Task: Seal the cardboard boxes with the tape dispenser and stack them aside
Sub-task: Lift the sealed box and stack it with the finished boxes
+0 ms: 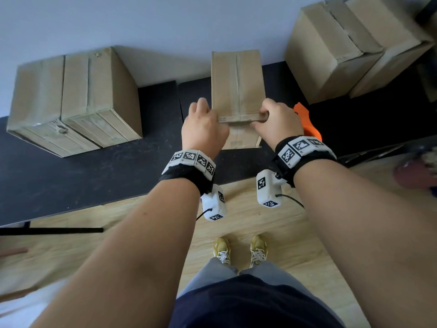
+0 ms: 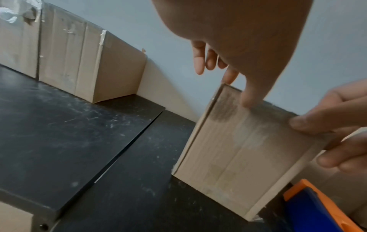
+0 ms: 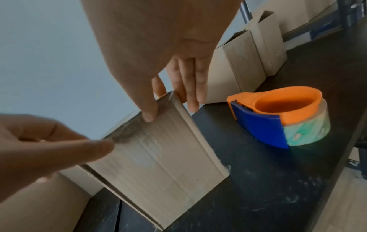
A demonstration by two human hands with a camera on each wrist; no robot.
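A small cardboard box (image 1: 237, 86) stands on the black table (image 1: 94, 166), with a strip running down its middle seam. My left hand (image 1: 204, 125) grips its near left corner, and in the left wrist view the thumb (image 2: 249, 97) lies on the near face of the box (image 2: 238, 149). My right hand (image 1: 274, 121) grips the near right corner, thumb (image 3: 149, 113) on the near face and fingers (image 3: 193, 97) down the right side. The orange and blue tape dispenser (image 3: 278, 119) lies on the table just right of the box, untouched.
A large taped cardboard box (image 1: 71, 100) sits at the table's left against the wall. More large boxes (image 1: 350, 48) stand at the back right. Wooden floor (image 1: 272, 233) and my shoes lie below the table's front edge.
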